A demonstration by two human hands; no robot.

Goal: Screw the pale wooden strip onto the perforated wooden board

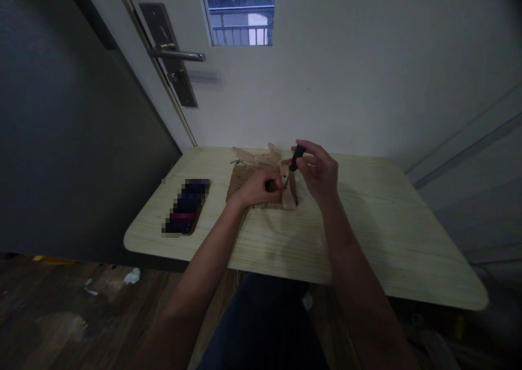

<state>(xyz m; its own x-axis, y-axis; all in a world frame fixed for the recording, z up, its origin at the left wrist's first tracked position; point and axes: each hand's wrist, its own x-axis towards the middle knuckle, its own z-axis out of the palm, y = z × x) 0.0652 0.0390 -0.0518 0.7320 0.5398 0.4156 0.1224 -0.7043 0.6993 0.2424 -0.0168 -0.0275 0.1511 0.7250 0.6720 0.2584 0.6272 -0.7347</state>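
One screwdriver (292,167), slanted lengthwise, tip down-left

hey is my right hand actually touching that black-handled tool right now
Touching. The head view shows it: your right hand grips the black-handled tool near its top, with no gap between fingers and handle.

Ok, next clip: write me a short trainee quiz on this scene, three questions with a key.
1. Multiple choice: which hand holds the tool? A) left B) right C) neither
2. True or false: the phone lies to the left of the board.
3. Fill in: the tool's handle is ____ in colour.

Key:
1. B, the right hand
2. True
3. Black
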